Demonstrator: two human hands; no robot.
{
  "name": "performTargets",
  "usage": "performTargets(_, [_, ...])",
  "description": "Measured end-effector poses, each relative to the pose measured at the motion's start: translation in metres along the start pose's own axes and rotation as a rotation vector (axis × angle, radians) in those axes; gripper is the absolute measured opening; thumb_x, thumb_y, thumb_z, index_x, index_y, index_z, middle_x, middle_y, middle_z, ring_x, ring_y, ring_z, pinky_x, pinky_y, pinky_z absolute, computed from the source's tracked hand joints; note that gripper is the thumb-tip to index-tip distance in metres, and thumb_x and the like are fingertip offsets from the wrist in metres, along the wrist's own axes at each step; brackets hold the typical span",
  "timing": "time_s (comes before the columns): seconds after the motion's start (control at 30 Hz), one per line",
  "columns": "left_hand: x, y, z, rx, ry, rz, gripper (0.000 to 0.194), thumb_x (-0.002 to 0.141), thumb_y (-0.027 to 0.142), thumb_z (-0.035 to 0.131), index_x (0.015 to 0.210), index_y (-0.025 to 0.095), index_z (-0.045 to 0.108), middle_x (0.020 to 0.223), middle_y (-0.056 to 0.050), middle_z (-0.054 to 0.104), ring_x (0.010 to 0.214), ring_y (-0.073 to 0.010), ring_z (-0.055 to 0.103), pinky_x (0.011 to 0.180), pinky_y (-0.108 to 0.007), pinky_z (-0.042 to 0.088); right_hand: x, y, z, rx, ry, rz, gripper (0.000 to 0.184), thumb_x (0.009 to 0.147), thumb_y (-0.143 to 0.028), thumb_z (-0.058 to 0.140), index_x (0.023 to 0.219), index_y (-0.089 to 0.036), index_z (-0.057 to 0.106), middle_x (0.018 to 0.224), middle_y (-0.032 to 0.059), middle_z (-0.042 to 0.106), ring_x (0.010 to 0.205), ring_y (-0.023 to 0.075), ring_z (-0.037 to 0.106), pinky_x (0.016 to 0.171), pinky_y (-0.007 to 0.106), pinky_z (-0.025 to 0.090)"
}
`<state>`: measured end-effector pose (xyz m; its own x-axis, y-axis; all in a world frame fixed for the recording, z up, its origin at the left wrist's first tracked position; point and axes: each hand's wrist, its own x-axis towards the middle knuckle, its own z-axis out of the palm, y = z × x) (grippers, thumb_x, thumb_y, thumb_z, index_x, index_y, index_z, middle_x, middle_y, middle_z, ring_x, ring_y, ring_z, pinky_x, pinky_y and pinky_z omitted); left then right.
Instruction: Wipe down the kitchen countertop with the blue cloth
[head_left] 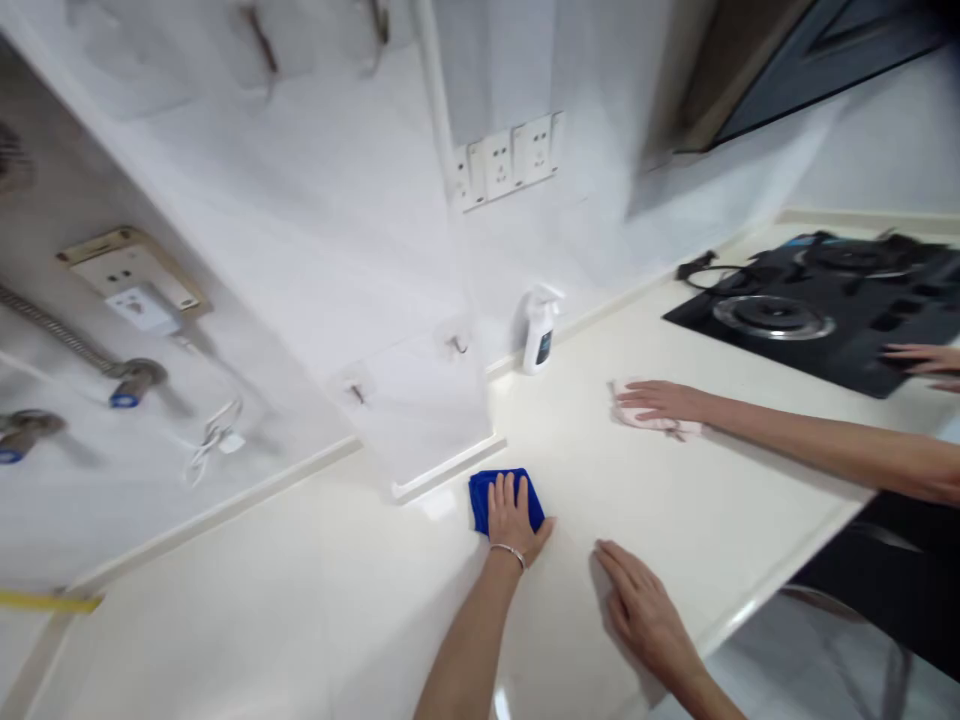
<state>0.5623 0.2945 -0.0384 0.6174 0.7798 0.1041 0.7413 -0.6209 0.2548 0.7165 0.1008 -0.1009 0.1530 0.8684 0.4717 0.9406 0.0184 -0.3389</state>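
Pressing the left hand [514,525], fingers together and flat, onto one blue microfiber cloth [480,500] on the cream countertop [337,610], keeping the right hand's [645,610] fingers together on bare counter, with one spray bottle [540,330] and one black gas hob [825,345] beyond.

Soft, matt blue microfibre cloth [480,500] on a smooth, glossy cream countertop [360,610].

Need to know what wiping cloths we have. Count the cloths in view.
2. A blue cloth sits under the left hand; a pink cloth sits under a co-worker's hand. More could lie out of view.
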Motion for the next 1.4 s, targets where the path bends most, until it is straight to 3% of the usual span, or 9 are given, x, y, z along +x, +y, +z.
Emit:
performTargets(0.17, [-0.099, -0.018, -0.025, -0.050, -0.033, -0.050, 0.084, 0.088, 0.066, 0.037, 0.156, 0.022, 0.015, 0.165, -0.012, 0.017, 0.153, -0.0322, 0.010, 0.125, -0.058, 0.019, -0.003, 0.004, -0.002, -0.002, -0.032, -0.034, 0.057, 0.091, -0.018, 0.039, 0.147, -0.017, 0.036, 0.148, 0.0127, 0.045, 0.135, 0.0269, 0.044, 0.111, 0.049, 0.041])
performTargets(0.33, [-0.206, -0.048, -0.046, -0.004, -0.032, -0.061, 0.086, 0.086, 0.056, 0.050, 0.156, 0.025, 0.012, 0.166, -0.008, 0.016, 0.153, -0.0319, 0.012, 0.123, -0.057, 0.024, -0.009, 0.009, 0.000, -0.008, -0.027, -0.069, 0.056, 0.091, -0.020, 0.040, 0.147, -0.017, 0.037, 0.145, 0.0139, 0.048, 0.134, 0.0291, 0.045, 0.108, 0.052, 0.043])
performTargets(0.5, [-0.299, -0.097, -0.065, 0.152, 0.049, -0.185, 0.081, 0.084, 0.039, 0.056, 0.155, 0.024, 0.020, 0.164, -0.007, 0.024, 0.152, -0.0300, 0.017, 0.121, -0.053, 0.030, -0.010, 0.012, 0.001, -0.014, -0.019, -0.132, 0.058, 0.091, -0.021, 0.041, 0.148, -0.016, 0.035, 0.145, 0.0155, 0.048, 0.133, 0.0309, 0.046, 0.108, 0.052, 0.044])
performTargets(0.6, [-0.329, -0.133, -0.075, 0.249, 0.175, -0.357, 0.071, 0.088, 0.037, 0.051, 0.153, 0.022, 0.028, 0.160, -0.008, 0.033, 0.150, -0.0281, 0.023, 0.120, -0.051, 0.032, -0.010, 0.013, 0.002, -0.027, -0.011, -0.139, 0.059, 0.090, -0.021, 0.041, 0.148, -0.015, 0.035, 0.145, 0.0153, 0.048, 0.133, 0.0315, 0.047, 0.107, 0.052, 0.045])
performTargets(0.7, [-0.328, -0.161, -0.078, 0.296, 0.303, -0.576, 0.064, 0.090, 0.042, 0.048, 0.149, 0.018, 0.037, 0.155, -0.012, 0.042, 0.147, -0.0290, 0.029, 0.120, -0.051, 0.032, -0.009, 0.012, 0.003, -0.043, -0.011, -0.136, 0.059, 0.090, -0.021, 0.041, 0.149, -0.015, 0.034, 0.145, 0.0159, 0.048, 0.132, 0.0318, 0.047, 0.107, 0.052, 0.045])
performTargets(0.9, [-0.277, -0.179, -0.070, 0.365, 0.471, -0.816, 0.067, 0.091, 0.046, 0.040, 0.144, 0.006, 0.043, 0.149, -0.022, 0.045, 0.143, -0.0371, 0.034, 0.118, -0.056, 0.030, -0.008, 0.007, 0.007, -0.074, 0.011, -0.147, 0.058, 0.092, -0.022, 0.039, 0.149, -0.014, 0.033, 0.143, 0.0174, 0.049, 0.130, 0.0313, 0.048, 0.106, 0.052, 0.045])
performTargets(1.03, [-0.260, -0.183, -0.070, 0.347, 0.450, -0.793, 0.071, 0.090, 0.050, 0.039, 0.145, 0.005, 0.042, 0.151, -0.021, 0.044, 0.144, -0.0368, 0.032, 0.119, -0.055, 0.028, -0.008, 0.007, 0.012, -0.109, 0.038, -0.167, 0.056, 0.093, -0.022, 0.036, 0.148, -0.013, 0.033, 0.144, 0.0174, 0.048, 0.131, 0.0308, 0.048, 0.107, 0.052, 0.044])
performTargets(1.23, [-0.260, -0.192, -0.066, 0.353, 0.400, -0.746, 0.075, 0.088, 0.053, 0.039, 0.146, 0.005, 0.039, 0.154, -0.021, 0.040, 0.147, -0.0371, 0.027, 0.120, -0.055, 0.025, -0.016, 0.007, 0.016, -0.093, 0.081, -0.183, 0.050, 0.095, -0.023, 0.038, 0.144, -0.017, 0.040, 0.143, 0.0149, 0.050, 0.131, 0.0297, 0.049, 0.109, 0.052, 0.042])
performTargets(1.4, [-0.250, -0.195, -0.060, 0.350, 0.384, -0.686, 0.074, 0.089, 0.052, 0.039, 0.147, 0.005, 0.039, 0.154, -0.021, 0.041, 0.147, -0.0372, 0.025, 0.121, -0.055, 0.024, -0.025, -0.018, 0.018, -0.053, 0.058, -0.063, 0.056, 0.095, -0.024, 0.035, 0.150, -0.018, 0.031, 0.150, 0.0145, 0.043, 0.139, 0.0299, 0.040, 0.113, 0.054, 0.039])
